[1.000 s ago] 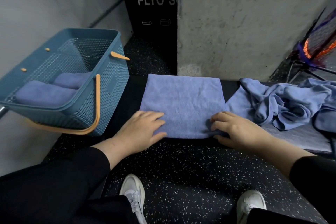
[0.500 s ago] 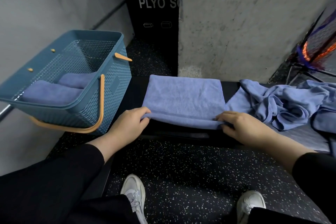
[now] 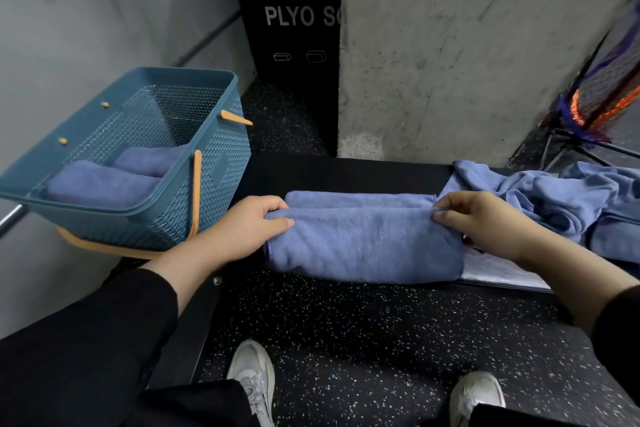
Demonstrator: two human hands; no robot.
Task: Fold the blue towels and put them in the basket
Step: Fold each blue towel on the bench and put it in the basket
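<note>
blue towel [image 3: 363, 243], teal woven-pattern basket [image 3: 221, 163]

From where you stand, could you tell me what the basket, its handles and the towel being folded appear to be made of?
The basket looks like moulded teal plastic: stiff walls with a woven-pattern relief and a matte sheen. Its handles are smooth and orange-tan, perhaps plastic or wood; I cannot tell which. The towel, pinched by the left hand and right hand, seems soft microfibre or terry: fuzzy nap, rounded folds.

towel pile [image 3: 571, 204] cut off right, box lettering [image 3: 301, 15] half hidden
</note>
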